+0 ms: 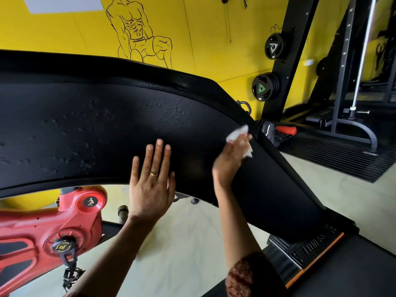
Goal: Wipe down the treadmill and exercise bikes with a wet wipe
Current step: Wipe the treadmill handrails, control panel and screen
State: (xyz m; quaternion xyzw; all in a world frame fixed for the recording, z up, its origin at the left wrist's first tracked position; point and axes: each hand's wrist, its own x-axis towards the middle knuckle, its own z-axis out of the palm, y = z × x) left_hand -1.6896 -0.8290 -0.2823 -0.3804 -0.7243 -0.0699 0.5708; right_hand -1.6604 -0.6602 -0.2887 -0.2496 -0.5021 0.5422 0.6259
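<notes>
A wide black treadmill panel (102, 129) arcs across the view and slopes down to the right toward the treadmill deck (353, 260). My left hand (151, 181) lies flat on the panel with straight fingers and a ring on one finger. My right hand (230, 159) holds a crumpled white wet wipe (236, 135) against the panel near its upper right edge. A red exercise bike (53, 224) stands at the lower left, below the panel, with a black pedal hanging down.
A yellow wall (203, 39) with a line drawing is behind. A black rack (285, 61) with weight plates (264, 85) stands at the right, with more frames and a dark mat beyond it. Pale floor (184, 243) shows beneath my arms.
</notes>
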